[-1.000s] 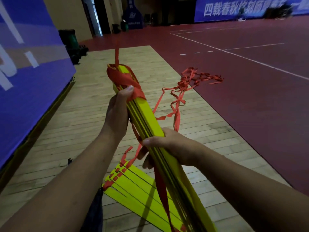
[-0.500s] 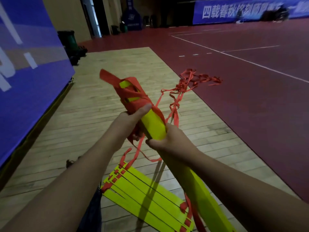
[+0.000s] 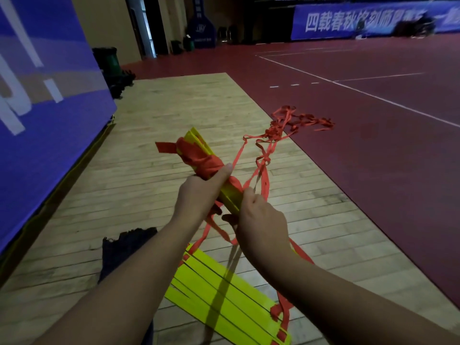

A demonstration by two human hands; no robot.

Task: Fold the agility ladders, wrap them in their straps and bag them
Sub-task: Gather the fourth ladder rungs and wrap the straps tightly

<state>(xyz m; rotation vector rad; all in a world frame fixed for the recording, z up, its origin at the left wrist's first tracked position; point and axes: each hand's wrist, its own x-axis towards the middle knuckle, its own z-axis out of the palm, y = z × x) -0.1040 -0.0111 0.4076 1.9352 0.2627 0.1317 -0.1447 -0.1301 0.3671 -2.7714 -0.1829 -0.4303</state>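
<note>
- left hand [image 3: 196, 195]: only the thumb really shows, the fingers are tucked behind the yellow bundle [image 3: 231, 197]
- the bundle's near end disappears under the right hand [image 3: 258, 217]
- flat ladder [image 3: 224, 302] below both hands runs off the bottom edge
- dark cloth thing [image 3: 124, 247] below the left hand is half behind the left forearm [image 3: 112, 295], no clue what it is

Rung bundle [image 3: 231, 196]: tips lower; red strap [image 3: 206, 161] wound thicker at its far end.
Right hand [image 3: 261, 221]: slides up bundle, beside left hand [image 3: 196, 195].
</note>
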